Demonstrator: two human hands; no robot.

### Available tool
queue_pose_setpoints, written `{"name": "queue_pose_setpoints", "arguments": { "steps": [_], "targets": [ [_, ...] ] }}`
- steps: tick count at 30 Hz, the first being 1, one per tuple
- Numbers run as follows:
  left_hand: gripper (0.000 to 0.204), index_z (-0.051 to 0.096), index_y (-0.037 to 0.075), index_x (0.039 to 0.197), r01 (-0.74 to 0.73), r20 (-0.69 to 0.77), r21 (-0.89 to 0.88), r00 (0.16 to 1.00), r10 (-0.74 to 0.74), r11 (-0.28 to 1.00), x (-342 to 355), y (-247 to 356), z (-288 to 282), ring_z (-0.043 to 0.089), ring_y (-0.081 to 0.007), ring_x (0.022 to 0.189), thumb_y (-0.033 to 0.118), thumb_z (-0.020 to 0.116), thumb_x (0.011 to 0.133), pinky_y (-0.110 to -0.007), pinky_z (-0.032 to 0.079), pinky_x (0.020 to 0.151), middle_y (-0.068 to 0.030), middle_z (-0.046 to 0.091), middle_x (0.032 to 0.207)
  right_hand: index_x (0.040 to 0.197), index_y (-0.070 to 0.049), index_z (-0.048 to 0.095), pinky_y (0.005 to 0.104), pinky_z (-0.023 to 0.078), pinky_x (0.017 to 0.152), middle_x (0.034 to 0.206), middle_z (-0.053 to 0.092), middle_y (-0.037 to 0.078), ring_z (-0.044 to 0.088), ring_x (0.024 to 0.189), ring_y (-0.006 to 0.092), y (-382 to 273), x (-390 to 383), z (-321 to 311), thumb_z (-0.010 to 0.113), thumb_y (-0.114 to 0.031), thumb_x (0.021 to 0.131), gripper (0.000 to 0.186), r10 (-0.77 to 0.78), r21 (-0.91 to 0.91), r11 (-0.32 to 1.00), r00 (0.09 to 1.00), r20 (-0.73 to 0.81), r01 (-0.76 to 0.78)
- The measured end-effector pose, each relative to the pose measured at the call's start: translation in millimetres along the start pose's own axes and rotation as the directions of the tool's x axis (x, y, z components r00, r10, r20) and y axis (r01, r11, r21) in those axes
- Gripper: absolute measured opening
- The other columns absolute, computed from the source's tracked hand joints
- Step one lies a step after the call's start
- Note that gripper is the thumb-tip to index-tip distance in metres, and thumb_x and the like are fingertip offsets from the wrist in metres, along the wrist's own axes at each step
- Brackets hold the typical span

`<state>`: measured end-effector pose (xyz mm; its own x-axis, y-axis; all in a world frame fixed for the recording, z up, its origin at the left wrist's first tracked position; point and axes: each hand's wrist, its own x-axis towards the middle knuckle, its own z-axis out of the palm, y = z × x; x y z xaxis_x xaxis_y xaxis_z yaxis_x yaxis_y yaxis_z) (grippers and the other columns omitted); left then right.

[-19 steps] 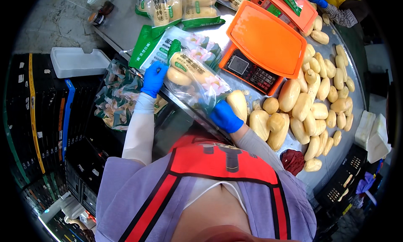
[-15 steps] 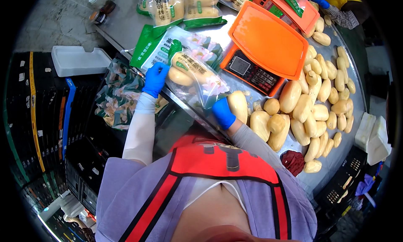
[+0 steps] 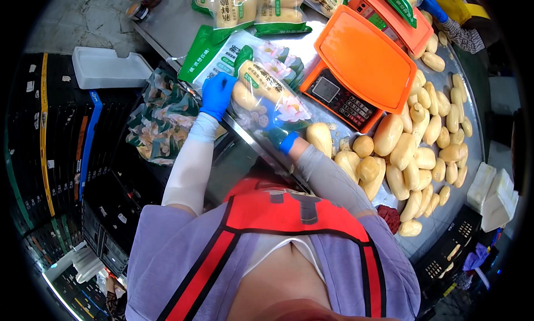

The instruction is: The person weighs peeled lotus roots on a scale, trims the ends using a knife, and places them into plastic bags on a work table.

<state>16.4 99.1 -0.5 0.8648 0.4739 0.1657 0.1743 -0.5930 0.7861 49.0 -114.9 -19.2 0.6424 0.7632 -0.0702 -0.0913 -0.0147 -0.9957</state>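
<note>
My left hand (image 3: pixel 217 93), in a blue glove, is closed with its fingertips at the left edge of a clear printed bag (image 3: pixel 289 107) holding pale peeled lotus root (image 3: pixel 243 95). My right hand (image 3: pixel 286 141), also blue-gloved, is at the bag's lower end, mostly behind the plastic, its fingers hidden. The bag lies over flat printed bags with green bands (image 3: pixel 194 57) at the edge of the steel table (image 3: pixel 175 29). An orange scale (image 3: pixel 361 59) stands beside it, with many loose lotus roots (image 3: pixel 400 148) to the right.
Filled bags (image 3: pixel 278 9) lie at the back beside a second orange scale (image 3: pixel 417 34) and a co-worker's gloved hand (image 3: pixel 434 6). Black crates (image 3: pixel 64 132), a white foam tray (image 3: pixel 111 70) and a heap of printed packaging (image 3: pixel 158 121) are left. Foam boxes (image 3: pixel 495 198) sit right.
My right hand has pushed forward into the lower end of the bag and is more covered. My left hand is slightly higher. The table's contents sit a little differently in the view.
</note>
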Motion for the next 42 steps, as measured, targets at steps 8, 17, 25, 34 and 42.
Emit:
{"name": "queue_pose_setpoints", "arguments": {
  "steps": [8,17,25,34,42],
  "targets": [
    [0.013,0.057,0.002,0.083,0.011,-0.059,-0.034,0.998,-0.013,0.999,-2,-6,9,0.049,-0.0082,0.065,0.014,0.061,0.087,-0.025,0.043,0.061,-0.0020,0.056,0.069,0.104,-0.001,0.057,0.0256,0.046,0.062,0.083,0.058,0.004,0.056,0.073,0.0132,-15,-6,-13,0.058,-0.022,0.089,0.026,0.086,0.036,0.995,0.989,0.121,-0.091],
    [0.025,0.057,-0.002,0.105,-0.232,-0.268,0.261,0.915,0.301,0.937,-9,47,-10,0.058,-0.0222,0.093,0.011,0.062,0.085,-0.035,0.045,0.083,-0.0150,0.061,0.100,0.114,-0.001,0.058,0.0203,0.041,0.049,0.075,0.058,0.002,0.054,0.060,0.0074,-122,-171,-83,0.066,-0.025,0.085,0.039,0.572,0.285,0.817,0.769,-0.286,-0.501],
    [0.070,0.027,0.006,0.141,0.427,0.541,-0.740,0.837,0.083,0.520,-66,228,42,0.041,-0.0198,0.120,0.006,0.063,0.081,-0.034,0.040,0.097,-0.0091,0.035,0.136,0.121,-0.001,0.055,0.0214,0.047,0.061,0.086,0.062,0.002,0.057,0.069,0.0063,-155,-185,-88,0.068,-0.011,0.082,0.043,0.118,0.066,0.993,0.848,-0.516,-0.098],
    [0.064,0.032,0.007,0.136,0.508,0.616,-0.748,0.771,0.161,0.427,-85,263,63,0.051,-0.0262,0.114,0.001,0.059,0.078,-0.039,0.044,0.097,-0.0109,0.041,0.133,0.117,-0.004,0.058,0.0267,0.049,0.062,0.082,0.065,0.008,0.060,0.069,0.0111,-157,-190,-80,0.072,-0.014,0.079,0.043,-0.122,-0.282,0.958,0.821,-0.558,-0.049],
    [0.055,0.037,0.004,0.132,0.556,0.621,-0.754,0.777,0.106,0.350,-80,245,72,0.053,-0.0254,0.107,0.016,0.056,0.082,-0.038,0.045,0.093,-0.0119,0.047,0.125,0.118,-0.003,0.057,0.0263,0.048,0.058,0.077,0.064,0.007,0.059,0.061,0.0117,-150,-188,-71,0.074,-0.015,0.076,0.047,-0.182,-0.350,0.936,0.817,-0.548,-0.026]
  ]
}}
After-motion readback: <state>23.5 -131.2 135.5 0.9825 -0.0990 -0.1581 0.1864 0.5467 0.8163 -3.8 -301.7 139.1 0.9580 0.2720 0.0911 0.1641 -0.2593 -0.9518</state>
